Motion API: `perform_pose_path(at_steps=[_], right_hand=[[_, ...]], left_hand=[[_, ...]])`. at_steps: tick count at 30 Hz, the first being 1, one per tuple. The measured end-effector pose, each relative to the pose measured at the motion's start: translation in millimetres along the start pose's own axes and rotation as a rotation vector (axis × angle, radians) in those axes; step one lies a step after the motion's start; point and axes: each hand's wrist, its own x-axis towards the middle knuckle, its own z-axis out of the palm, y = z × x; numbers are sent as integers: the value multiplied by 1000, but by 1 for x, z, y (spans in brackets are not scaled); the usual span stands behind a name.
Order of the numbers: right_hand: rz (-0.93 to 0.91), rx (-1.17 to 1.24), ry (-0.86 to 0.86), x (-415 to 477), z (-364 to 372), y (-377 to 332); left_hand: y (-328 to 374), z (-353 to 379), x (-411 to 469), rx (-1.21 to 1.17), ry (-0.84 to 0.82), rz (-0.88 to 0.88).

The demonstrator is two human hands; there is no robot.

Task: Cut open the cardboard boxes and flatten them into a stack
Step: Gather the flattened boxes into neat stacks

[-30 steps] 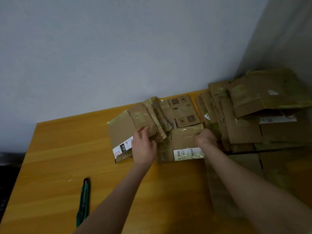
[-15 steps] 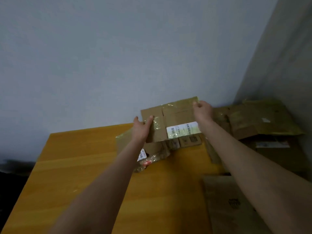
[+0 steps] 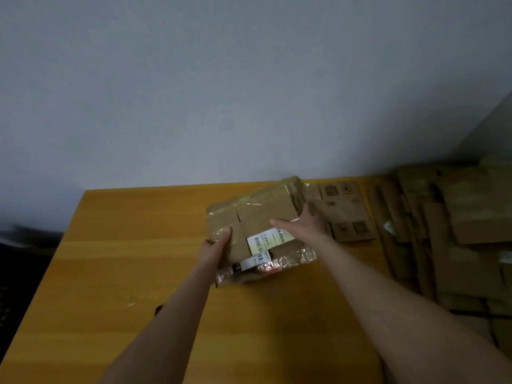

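Cardboard box (image 3: 263, 214), flattened, has come down since 0.5 s ago w/ left hand (image 3: 214, 249) gripping its 9 o'clock edge & right hand (image 3: 304, 225) clasping its 3 o'clock side, onto another flat piece (image 3: 279, 266) mid-table (image 3: 116, 273), so I judge it's being stacked.

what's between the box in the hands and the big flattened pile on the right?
In the head view, a flattened carton with printed square marks lies on the table between the held box and the pile of flattened cardboard.
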Motion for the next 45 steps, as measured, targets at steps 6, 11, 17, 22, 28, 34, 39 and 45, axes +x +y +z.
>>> perform_pose_path(at_steps=[6, 11, 17, 22, 28, 34, 39, 45], right_hand=[[-15, -65, 168, 10, 8, 8], [-46, 147, 288, 6, -20, 11], [66, 69, 390, 14, -84, 57], [-10, -61, 310, 18, -88, 72], [-437, -510, 364, 8, -91, 74], [-464, -1016, 240, 7, -76, 103], [-325, -1001, 270, 35, -99, 82], [-271, -939, 224, 28, -91, 87]], left_hand=[[2, 5, 8, -95, -50, 16], [32, 32, -3, -30, 51, 261], [50, 112, -17, 195, -67, 397], [31, 146, -30, 949, -80, 777], [8, 165, -38, 1730, -103, 1028], [-2, 173, -32, 1727, 38, 1045], [20, 191, -22, 1733, 95, 1011], [22, 191, -25, 1744, 18, 939]])
